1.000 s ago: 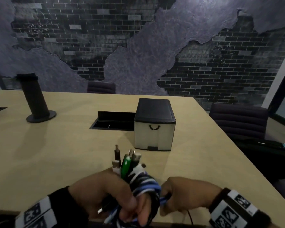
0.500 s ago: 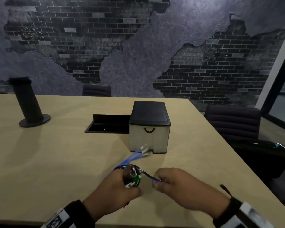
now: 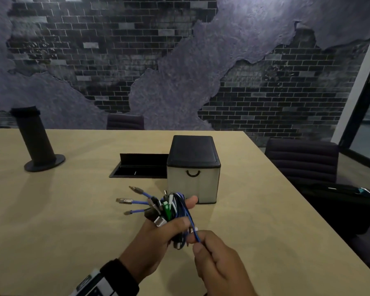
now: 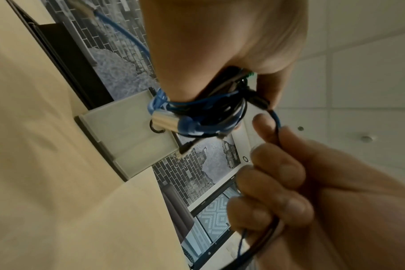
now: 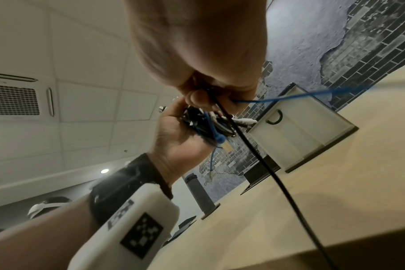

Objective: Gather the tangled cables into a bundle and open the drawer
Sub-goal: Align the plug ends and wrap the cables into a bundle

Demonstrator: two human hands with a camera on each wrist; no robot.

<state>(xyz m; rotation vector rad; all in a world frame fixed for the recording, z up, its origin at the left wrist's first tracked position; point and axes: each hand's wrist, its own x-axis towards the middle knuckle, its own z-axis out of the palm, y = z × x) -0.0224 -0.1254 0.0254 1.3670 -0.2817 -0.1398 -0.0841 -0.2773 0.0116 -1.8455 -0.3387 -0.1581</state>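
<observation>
My left hand (image 3: 185, 212) grips a bundle of tangled cables (image 3: 167, 209), blue, black, white and green, held above the table in front of the drawer box. Three blue plug ends (image 3: 124, 200) stick out to the left. My right hand (image 3: 195, 242), just below and right of the bundle, pinches a blue cable (image 3: 192, 225) that runs up around it; a black cable (image 5: 266, 173) also hangs from this hand. The bundle (image 4: 204, 113) shows blue loops round black strands. The small drawer box (image 3: 193, 174), black-topped with a pale front and a black handle (image 3: 193, 173), is closed.
The box stands on a wide tan table (image 3: 62, 221). Left of the box lies an open black cable hatch (image 3: 139, 167), and a black leaning post (image 3: 35, 139) stands at far left. Dark chairs (image 3: 303, 161) line the right edge. A brick-pattern wall is behind.
The bundle has moved forward toward the box. The blue plug ends now point left instead of toward the box. My right hand has drawn the blue cable down over the bundle.
</observation>
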